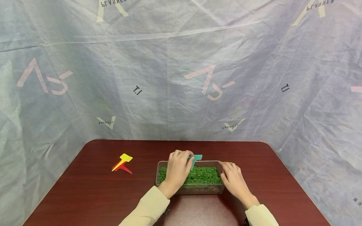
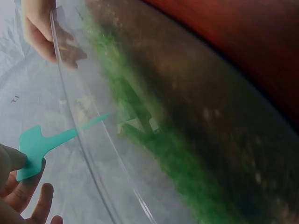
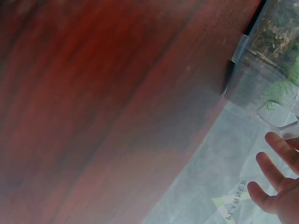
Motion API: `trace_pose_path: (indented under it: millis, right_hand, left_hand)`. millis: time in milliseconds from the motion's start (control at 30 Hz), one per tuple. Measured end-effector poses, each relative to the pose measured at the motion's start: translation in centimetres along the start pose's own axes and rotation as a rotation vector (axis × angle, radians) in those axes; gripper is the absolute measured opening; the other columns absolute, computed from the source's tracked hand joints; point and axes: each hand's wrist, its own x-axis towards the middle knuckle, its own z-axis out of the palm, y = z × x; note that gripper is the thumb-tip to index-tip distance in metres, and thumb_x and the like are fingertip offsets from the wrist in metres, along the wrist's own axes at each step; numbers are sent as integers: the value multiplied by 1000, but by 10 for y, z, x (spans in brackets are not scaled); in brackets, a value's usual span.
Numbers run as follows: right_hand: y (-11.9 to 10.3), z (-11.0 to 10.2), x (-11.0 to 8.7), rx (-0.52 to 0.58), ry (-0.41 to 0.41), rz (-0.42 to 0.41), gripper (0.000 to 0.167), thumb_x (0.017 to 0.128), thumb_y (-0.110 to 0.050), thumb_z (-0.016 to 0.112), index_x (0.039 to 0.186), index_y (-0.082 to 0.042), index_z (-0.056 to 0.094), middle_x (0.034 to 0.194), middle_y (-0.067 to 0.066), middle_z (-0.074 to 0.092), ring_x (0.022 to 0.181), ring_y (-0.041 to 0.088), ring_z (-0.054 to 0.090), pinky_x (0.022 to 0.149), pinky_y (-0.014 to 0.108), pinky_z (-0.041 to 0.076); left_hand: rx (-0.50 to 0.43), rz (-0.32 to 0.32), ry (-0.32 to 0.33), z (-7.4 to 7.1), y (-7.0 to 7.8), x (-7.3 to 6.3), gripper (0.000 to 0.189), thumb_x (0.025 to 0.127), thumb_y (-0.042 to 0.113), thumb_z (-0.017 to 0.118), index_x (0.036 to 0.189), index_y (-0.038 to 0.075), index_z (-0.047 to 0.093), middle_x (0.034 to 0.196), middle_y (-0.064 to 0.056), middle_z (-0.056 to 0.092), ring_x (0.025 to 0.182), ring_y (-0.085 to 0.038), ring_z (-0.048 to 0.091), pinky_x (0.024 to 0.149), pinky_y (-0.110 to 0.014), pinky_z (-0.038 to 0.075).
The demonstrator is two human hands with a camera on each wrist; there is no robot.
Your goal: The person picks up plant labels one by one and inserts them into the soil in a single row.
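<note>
A teal T-shaped plant label (image 1: pixel 195 157) is pinched between the thumb and fingers of my left hand (image 1: pixel 178 166), above the grass. In the left wrist view the label's (image 2: pixel 32 151) wide head sits in the fingertips and its narrow stem points into the box. The clear rectangular box (image 1: pixel 195 190) holds green grass (image 1: pixel 205 175) over brownish soil. My right hand (image 1: pixel 234 179) rests at the box's right end, touching the rim. In the right wrist view several fingers (image 3: pixel 271 170) of it are spread and fairly straight beside the clear corner.
To the left on the dark red table (image 1: pixel 93 188) lie a yellow plant label (image 1: pixel 124 158) and a red plant label (image 1: pixel 123 167), overlapping. A grey-white printed cloth (image 1: pixel 167 78) hangs behind the table and along both sides.
</note>
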Motion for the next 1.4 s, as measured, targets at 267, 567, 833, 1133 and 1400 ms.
trace_pose_path:
  millis: [267,567,833,1133,1400]
  right_hand:
    - [0,0,-2,1,-6,8,41,86,-5,54,127,-4,52,116,13,58,112,32,47,93,56,32]
    - [0,0,-2,15,4,8,39,87,-5,54,126,-5,53,107,8,60,109,30,49,92,56,32]
    - [0,1,-2,8,17,-8,40,86,-6,54,126,-5,53,115,11,59,110,31,49,92,56,33]
    - [1,2,-2,11,-4,2,40,88,-7,53,128,-5,51,118,12,58,112,32,47,93,57,32]
    - [1,1,-2,5,-15,8,41,88,-7,53,129,-5,50,119,13,57,113,32,47,94,56,32]
  left_hand:
    - [-31,-9,-29,11,16,-1,6,87,23,62,93,20,62,75,10,63,77,-12,53,78,-33,43]
    - [-45,-2,-14,25,29,-3,6,87,23,62,92,20,62,77,11,64,77,-10,54,79,-31,43]
    - [-44,1,-15,33,38,-8,6,87,24,63,91,21,62,72,13,63,75,-9,54,77,-29,42]
    - [-40,8,-41,41,40,-13,6,87,24,62,92,21,62,76,12,65,74,-9,54,77,-29,43]
    - [-48,2,-77,46,41,-16,7,88,26,60,93,22,62,80,12,66,75,-9,54,77,-29,43]
